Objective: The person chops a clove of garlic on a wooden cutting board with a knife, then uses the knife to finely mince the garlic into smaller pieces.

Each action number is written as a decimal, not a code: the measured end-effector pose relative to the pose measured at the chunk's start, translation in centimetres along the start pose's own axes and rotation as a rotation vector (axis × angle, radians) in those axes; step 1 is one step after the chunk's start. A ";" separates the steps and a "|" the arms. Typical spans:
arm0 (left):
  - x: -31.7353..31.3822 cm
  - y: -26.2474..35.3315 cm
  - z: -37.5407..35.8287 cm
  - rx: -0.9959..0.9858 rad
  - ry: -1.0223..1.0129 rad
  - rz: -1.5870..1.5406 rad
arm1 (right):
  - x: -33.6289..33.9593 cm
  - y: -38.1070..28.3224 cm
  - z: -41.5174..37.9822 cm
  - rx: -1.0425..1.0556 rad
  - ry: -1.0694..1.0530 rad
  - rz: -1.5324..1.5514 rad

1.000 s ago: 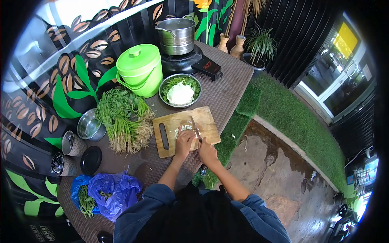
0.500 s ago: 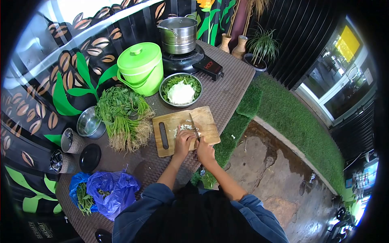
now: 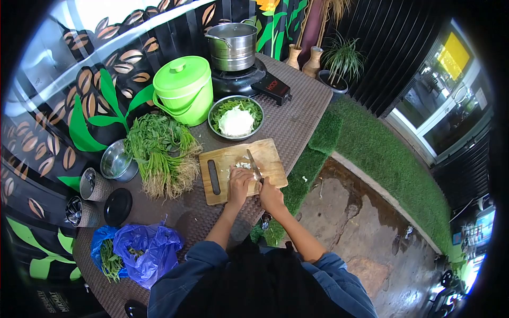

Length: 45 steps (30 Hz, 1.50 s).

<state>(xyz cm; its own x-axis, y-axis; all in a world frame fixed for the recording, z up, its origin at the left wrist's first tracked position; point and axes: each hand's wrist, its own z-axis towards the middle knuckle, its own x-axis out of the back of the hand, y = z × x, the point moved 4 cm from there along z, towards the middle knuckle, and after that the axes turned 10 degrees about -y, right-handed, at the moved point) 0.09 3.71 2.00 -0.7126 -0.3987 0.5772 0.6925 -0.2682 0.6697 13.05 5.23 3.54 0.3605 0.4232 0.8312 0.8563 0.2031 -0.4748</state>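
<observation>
A wooden cutting board (image 3: 272, 159) with a slot handle lies near the table's edge, in front of me. In my right hand (image 3: 271, 197) is a knife (image 3: 252, 161), its fingers wrapped round the handle and the blade pointing away from me over the board. My left hand (image 3: 239, 185) rests on the board left of the blade, fingers bent and close together over chopped white pieces (image 3: 243, 165). Some pieces show past the fingertips; what lies under the fingers is hidden. Beyond the board stands a metal bowl (image 3: 212, 123) of cut greens with a white heap (image 3: 236, 122) on top.
Left of the board lies a big bunch of rooted greens (image 3: 161, 153). Behind stand a green lidded bucket (image 3: 183, 90) and a steel pot (image 3: 232, 53) on a burner (image 3: 233, 82). Blue plastic bags (image 3: 151, 254), an empty metal bowl (image 3: 117, 161) and a black lid (image 3: 117, 206) are at left.
My right hand and the knife have shifted slightly, with the blade a little farther from the left fingers. The left hand has tipped forward slightly, covering more of the white pieces.
</observation>
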 end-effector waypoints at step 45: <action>0.2 -0.9 -0.4 0.079 0.080 -0.042 | -2.2 -0.9 0.2 -0.016 0.080 0.072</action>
<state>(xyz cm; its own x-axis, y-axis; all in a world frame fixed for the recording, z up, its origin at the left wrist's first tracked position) -0.67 3.51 1.29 -0.7277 -0.4579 0.5107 0.6487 -0.2173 0.7294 11.42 4.26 2.11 0.4492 0.3644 0.8157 0.8327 0.1601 -0.5301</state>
